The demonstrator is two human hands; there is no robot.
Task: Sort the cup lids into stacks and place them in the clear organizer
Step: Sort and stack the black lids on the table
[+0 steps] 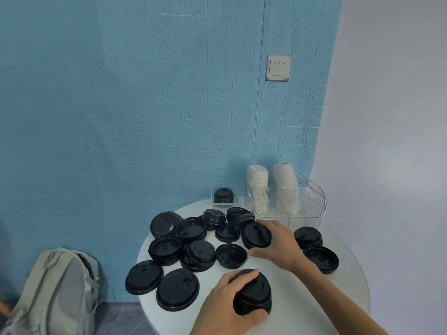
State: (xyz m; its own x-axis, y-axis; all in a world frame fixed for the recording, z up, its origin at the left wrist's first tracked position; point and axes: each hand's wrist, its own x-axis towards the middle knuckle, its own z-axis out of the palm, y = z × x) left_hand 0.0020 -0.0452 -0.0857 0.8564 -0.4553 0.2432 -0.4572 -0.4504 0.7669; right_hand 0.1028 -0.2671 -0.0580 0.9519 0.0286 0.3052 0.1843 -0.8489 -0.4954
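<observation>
Several black cup lids (198, 252) lie scattered over a round white table (302, 305), some face up, some upside down. My left hand (227, 303) grips a short stack of black lids (254, 296) near the table's front. My right hand (278, 243) holds a tilted black lid (256, 234) at the table's middle. The clear organizer (312, 206) stands at the back right with two stacks of white lids (257, 187) leaning inside. A small clear box holding a black lid stack (223, 195) sits at the back against the wall.
A blue brick-pattern wall rises right behind the table, with a light switch (278, 68) on it. A grey backpack (60, 291) leans on the floor at the left. Two more black lid piles (308, 236) lie to the right of my right hand.
</observation>
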